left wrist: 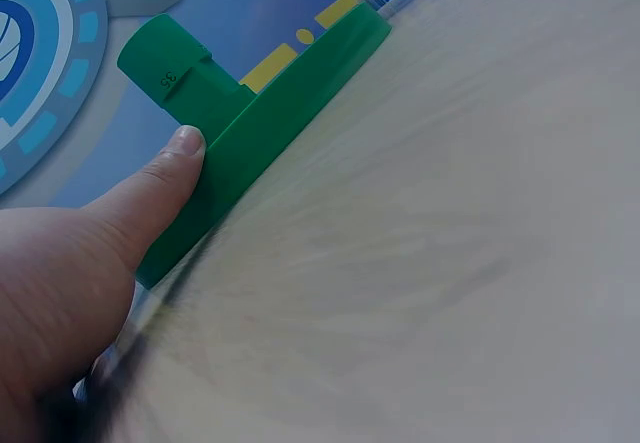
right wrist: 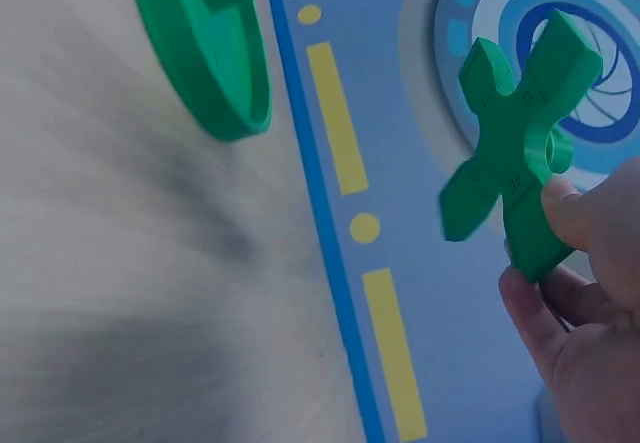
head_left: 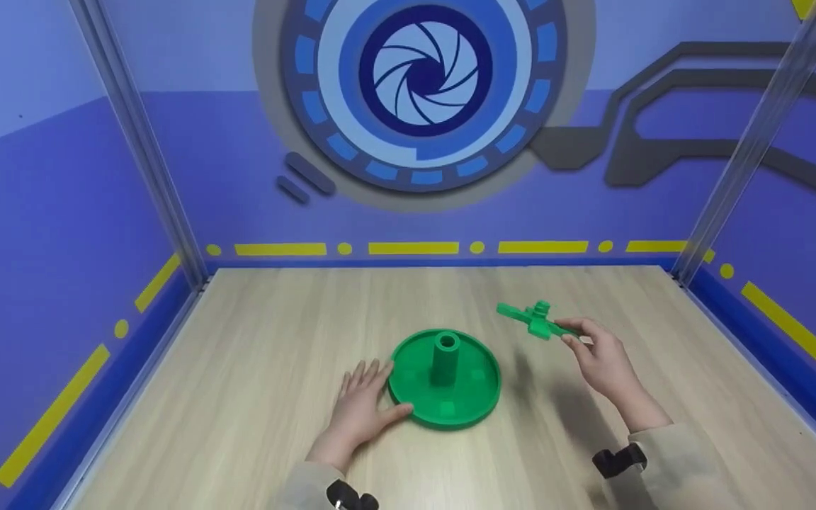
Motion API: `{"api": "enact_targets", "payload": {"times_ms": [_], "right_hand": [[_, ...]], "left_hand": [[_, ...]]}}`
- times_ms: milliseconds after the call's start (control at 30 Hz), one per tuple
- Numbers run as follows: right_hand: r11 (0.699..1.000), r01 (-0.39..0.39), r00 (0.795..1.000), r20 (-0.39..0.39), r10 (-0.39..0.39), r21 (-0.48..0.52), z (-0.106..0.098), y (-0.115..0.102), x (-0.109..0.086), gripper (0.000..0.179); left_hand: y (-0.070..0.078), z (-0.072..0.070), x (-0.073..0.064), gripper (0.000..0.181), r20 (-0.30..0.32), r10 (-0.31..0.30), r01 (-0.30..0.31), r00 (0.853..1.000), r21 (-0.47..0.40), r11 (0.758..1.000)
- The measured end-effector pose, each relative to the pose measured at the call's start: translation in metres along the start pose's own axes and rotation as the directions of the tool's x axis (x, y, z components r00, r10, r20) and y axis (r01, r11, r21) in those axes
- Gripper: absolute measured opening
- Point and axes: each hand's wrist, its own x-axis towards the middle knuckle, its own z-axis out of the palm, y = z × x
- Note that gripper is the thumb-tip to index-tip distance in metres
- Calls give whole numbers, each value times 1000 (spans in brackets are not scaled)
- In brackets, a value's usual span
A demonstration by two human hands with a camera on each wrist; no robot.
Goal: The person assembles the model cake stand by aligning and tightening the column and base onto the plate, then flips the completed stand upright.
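Note:
A green round dish (head_left: 415, 397) with a raised rim lies on the table, and a hollow upright post (head_left: 445, 365) rises from its middle. Beside the dish's left edge is my left hand (head_left: 360, 411), fingers spread and fairly straight. Its thumb (left wrist: 165, 178) touches the rim in the left wrist view. My right hand (head_left: 603, 361) pinches one arm of a green cross-shaped piece (right wrist: 500, 153) between thumb and fingers. That piece is held in the air to the right of the dish, with a short stub (head_left: 541, 307) pointing up from its centre.
The pale wooden table (head_left: 273, 340) is enclosed by blue panels (head_left: 238, 170) at the back and both sides. Metal posts (head_left: 140, 142) stand at the rear corners. Wrist straps with dark cameras (head_left: 619, 460) sit at both cuffs.

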Motion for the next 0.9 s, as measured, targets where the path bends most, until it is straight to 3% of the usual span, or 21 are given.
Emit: {"api": "enact_targets", "payload": {"times_ms": [167,300,567,900], "right_hand": [[999,-35,999,-13,35,42,2,-10,1,27],[988,-86,996,0,87,131,4,-17,3,28],[930,-198,980,48,193,310,8,-32,8,36],[861,-169,978,193,85,480,19,-47,18,40]], "left_hand": [[1,0,0,94,1,-6,6,1000,-9,1000],[-1,1,0,94,0,-9,9,1000,-3,1000],[-2,1,2,95,-2,0,0,1000,4,1000],[-1,1,2,95,-7,3,-3,1000,17,1000]]}}
